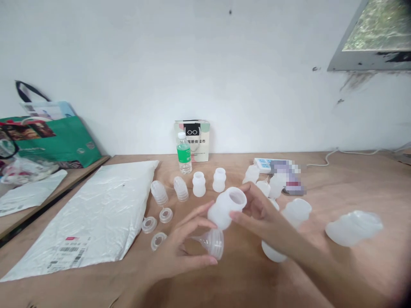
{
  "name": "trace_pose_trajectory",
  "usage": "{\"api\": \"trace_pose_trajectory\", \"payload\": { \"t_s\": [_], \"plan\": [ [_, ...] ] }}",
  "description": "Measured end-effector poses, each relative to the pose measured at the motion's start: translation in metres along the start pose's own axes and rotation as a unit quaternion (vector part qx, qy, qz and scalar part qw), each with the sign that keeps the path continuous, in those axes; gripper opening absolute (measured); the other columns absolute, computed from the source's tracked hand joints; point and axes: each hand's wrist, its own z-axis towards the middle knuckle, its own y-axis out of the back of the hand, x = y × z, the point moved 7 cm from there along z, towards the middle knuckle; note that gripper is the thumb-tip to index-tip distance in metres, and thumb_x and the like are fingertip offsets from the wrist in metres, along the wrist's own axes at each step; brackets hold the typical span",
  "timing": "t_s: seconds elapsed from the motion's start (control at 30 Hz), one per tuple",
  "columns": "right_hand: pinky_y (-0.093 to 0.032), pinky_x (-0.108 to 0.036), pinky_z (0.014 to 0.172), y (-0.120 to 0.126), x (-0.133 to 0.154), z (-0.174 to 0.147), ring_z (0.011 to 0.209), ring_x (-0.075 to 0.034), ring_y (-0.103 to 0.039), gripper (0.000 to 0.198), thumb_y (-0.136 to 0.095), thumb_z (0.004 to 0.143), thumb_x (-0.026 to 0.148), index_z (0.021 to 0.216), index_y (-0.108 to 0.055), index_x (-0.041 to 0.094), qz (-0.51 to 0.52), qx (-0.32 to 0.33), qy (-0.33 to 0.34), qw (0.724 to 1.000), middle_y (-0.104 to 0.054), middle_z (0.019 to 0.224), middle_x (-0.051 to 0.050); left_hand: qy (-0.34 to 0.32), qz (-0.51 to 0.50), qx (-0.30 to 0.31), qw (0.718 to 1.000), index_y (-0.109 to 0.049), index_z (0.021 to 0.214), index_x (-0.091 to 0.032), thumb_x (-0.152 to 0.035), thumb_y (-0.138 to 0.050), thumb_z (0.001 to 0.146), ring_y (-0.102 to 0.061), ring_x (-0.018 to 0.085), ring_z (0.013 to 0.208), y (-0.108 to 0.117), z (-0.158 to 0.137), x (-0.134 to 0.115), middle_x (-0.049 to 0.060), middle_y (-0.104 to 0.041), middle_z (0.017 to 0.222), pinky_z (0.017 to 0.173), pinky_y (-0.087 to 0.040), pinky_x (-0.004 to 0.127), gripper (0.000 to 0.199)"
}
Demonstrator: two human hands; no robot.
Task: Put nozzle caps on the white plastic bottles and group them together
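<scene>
My right hand [257,209] grips a white, translucent, waisted plastic bottle [221,211] between thumb and fingers. The bottle is tilted, its open mouth facing up and to the right. In my left hand [183,241] is a clear nozzle cap [214,244], its threaded rim to the right and its pointed spout toward the palm. My left fingertips meet the bottle's lower left side. Two similar bottles, a left one [199,185] and a right one [219,179], stand upright behind. Ribbed translucent pieces [159,192] and several ring-shaped lids [157,241] lie left of my hands.
More white bottles [353,229] lie at the right, some partly behind my right arm. A white mailing bag [96,209] covers the table's left. At the back are a water bottle [184,156], a paper bag [202,147] and a white power strip [263,165]. Green bags [67,143] stand far left.
</scene>
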Motion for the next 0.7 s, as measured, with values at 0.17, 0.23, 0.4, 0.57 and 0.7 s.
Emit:
{"api": "trace_pose_trajectory", "payload": {
  "t_s": [0.17, 0.23, 0.4, 0.57, 0.7],
  "plan": [
    [-0.046, -0.034, 0.086, -0.036, -0.067, -0.005, 0.102, -0.02, -0.055, 0.032, -0.05, 0.084, 0.049, 0.105, -0.042, 0.026, 0.089, -0.135, -0.063, 0.985, -0.058, 0.107, -0.003, 0.014, -0.15, -0.013, 0.989, -0.059, 0.109, -0.026, -0.026, -0.071, 0.072, -0.046, 0.029, 0.124, -0.01, 0.006, 0.023, 0.01, -0.037, 0.143, 0.098, -0.041, 0.042, 0.039],
    [-0.042, -0.034, 0.093, -0.047, -0.086, -0.002, 0.112, -0.02, -0.05, 0.036, -0.048, 0.084, 0.05, 0.108, -0.04, 0.025, 0.083, -0.123, -0.083, 0.985, -0.055, 0.113, -0.004, 0.034, -0.171, -0.031, 0.984, -0.061, 0.105, -0.024, -0.028, -0.07, 0.073, -0.05, 0.028, 0.119, -0.005, 0.006, 0.033, 0.011, -0.042, 0.14, 0.096, -0.041, 0.041, 0.033],
    [-0.046, -0.032, 0.078, -0.036, -0.103, -0.006, 0.098, -0.02, -0.054, 0.035, -0.052, 0.083, 0.048, 0.101, -0.034, 0.023, 0.007, -0.113, -0.086, 0.99, -0.052, 0.11, -0.006, 0.133, -0.187, -0.11, 0.967, -0.06, 0.103, -0.023, -0.033, -0.065, 0.077, -0.057, 0.024, 0.108, 0.016, 0.002, 0.054, 0.009, -0.057, 0.125, 0.09, -0.044, 0.038, 0.029],
    [-0.048, -0.031, 0.07, -0.027, -0.101, -0.021, 0.087, -0.02, -0.055, 0.027, -0.059, 0.081, 0.037, 0.099, -0.045, 0.022, -0.091, -0.022, -0.059, 0.994, -0.055, 0.096, -0.004, 0.155, -0.22, -0.196, 0.943, -0.056, 0.107, -0.02, -0.036, -0.063, 0.078, -0.061, 0.021, 0.099, 0.02, 0.004, 0.066, 0.008, -0.067, 0.104, 0.091, -0.045, 0.038, 0.033],
    [-0.053, -0.032, 0.073, -0.013, -0.102, -0.029, 0.098, -0.023, -0.054, 0.037, -0.061, 0.079, 0.034, 0.113, -0.052, 0.026, -0.135, -0.078, -0.014, 0.988, -0.051, 0.106, -0.007, 0.161, -0.19, -0.162, 0.955, -0.058, 0.106, -0.02, -0.035, -0.066, 0.076, -0.062, 0.02, 0.093, 0.006, 0.009, 0.072, 0.006, -0.067, 0.102, 0.085, -0.049, 0.035, 0.034]
  ]
}}
